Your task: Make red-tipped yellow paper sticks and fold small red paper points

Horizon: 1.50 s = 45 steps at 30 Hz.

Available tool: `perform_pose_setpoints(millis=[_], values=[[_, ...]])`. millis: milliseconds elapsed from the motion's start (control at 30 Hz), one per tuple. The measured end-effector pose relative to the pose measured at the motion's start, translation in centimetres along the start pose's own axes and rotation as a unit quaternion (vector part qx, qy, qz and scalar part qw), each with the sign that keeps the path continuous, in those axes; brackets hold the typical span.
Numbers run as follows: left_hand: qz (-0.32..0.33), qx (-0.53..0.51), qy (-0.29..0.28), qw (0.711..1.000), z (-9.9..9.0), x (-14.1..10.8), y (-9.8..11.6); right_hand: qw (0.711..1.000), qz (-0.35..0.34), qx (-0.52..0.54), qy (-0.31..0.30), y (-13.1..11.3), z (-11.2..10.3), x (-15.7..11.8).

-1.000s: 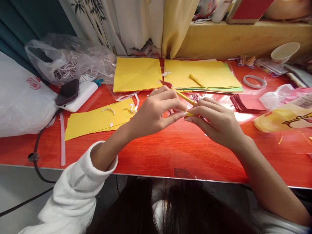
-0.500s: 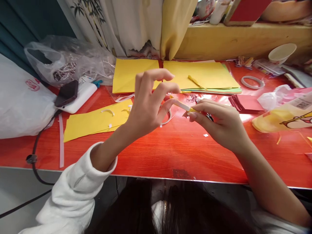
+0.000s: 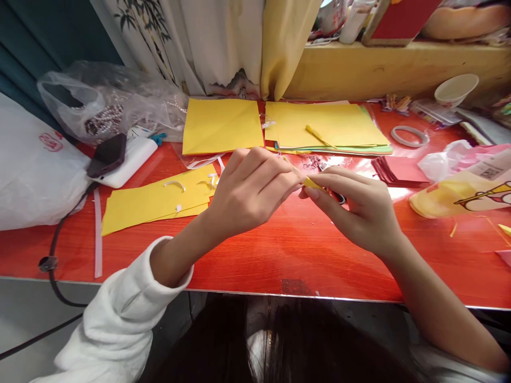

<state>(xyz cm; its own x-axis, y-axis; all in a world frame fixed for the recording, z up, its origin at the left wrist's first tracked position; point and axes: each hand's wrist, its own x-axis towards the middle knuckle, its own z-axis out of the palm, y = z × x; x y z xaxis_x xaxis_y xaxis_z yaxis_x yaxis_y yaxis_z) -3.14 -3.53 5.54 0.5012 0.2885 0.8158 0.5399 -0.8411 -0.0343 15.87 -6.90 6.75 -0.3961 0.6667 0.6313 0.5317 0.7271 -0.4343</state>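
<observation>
A thin yellow paper roll [image 3: 312, 184] is held between my two hands above the red table. My left hand [image 3: 251, 192] is closed, fingers bent over the roll's left part and hiding most of it. My right hand [image 3: 359, 210] pinches the right end between thumb and fingers. Behind the right fingers shows a dark loop [image 3: 340, 198], partly hidden. Cut yellow paper strips [image 3: 147, 199] with small white scraps lie left of my left hand. Beyond the hands, another slim yellow paper roll [image 3: 319, 135] rests on a yellow paper stack [image 3: 351, 119].
A yellow sheet pile [image 3: 221, 125] lies at the back. To the left are a phone [image 3: 107, 154], a white plastic bag [image 3: 35, 170] and a cable [image 3: 54, 239]. On the right are dark red paper pieces [image 3: 403, 171], a tape roll [image 3: 410, 136] and a drink cup [image 3: 439, 199].
My left fingers, raised and spread with the thumb at a white strip on the roll, have come down and closed over it. My right hand keeps its pinch.
</observation>
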Motion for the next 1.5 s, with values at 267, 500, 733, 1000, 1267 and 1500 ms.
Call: perform_pose_setpoints(millis=[267, 500, 733, 1000, 1267, 1500], values=[[-0.026, -0.05, -0.034, 0.998, -0.2, 0.2, 0.1, 0.999, -0.018, -0.03, 0.012, -0.1, 0.2, 0.0], [0.008, -0.024, -0.019, 0.999, -0.3, 0.4, 0.1, 0.998, -0.037, -0.043, 0.018, -0.1, 0.2, 0.0], [-0.013, -0.075, -0.033, 0.997, -0.1, -0.1, 0.0, 0.998, -0.031, -0.058, 0.016, 0.0, 0.3, 0.0], [-0.006, -0.027, -0.033, 0.999, 0.4, -0.4, -0.1, 0.997, -0.041, -0.066, 0.016, 0.2, 0.4, 0.0], [-0.043, -0.079, -0.001, 0.996, 0.5, 0.1, 0.4, 0.996, -0.05, -0.068, 0.021, 0.4, 0.5, -0.1], [-0.199, -0.181, -0.014, 0.963, -0.2, 0.8, 0.3, 0.998, -0.027, -0.052, 0.02, 0.6, 0.0, -0.1]])
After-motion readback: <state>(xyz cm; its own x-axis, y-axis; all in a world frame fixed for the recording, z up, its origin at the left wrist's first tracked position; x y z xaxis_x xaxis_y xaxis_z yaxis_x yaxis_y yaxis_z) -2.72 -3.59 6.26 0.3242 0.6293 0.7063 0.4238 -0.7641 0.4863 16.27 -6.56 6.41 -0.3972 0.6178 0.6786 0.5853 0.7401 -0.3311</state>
